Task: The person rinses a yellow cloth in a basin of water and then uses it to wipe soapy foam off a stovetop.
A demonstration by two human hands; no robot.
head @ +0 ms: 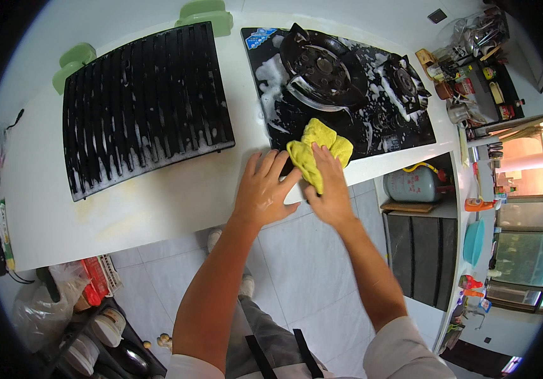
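Note:
My right hand (332, 192) holds a bunched yellow cleaning cloth (318, 137) against the front edge of a black glass gas hob (395, 135). White suds lie in patches over the hob, around its large burner (323, 66) and the smaller burner (403, 81). Beside the cloth, my left hand (263, 192) is spread at the hob's front left corner, holding nothing. Whether its fingertips press on the glass or the countertop, I cannot tell. Left of the hob, a black slatted panel (146, 104) lies on the white countertop (195, 194), with foam gathered along its near edge.
Light green plastic items (205, 16) stand behind the panel. Below the counter at right, a grey gas cylinder (411, 184) sits in an open compartment. Bottles and a turquoise basin (474, 242) line the right counter. A rack with white tubs (109, 327) stands at lower left.

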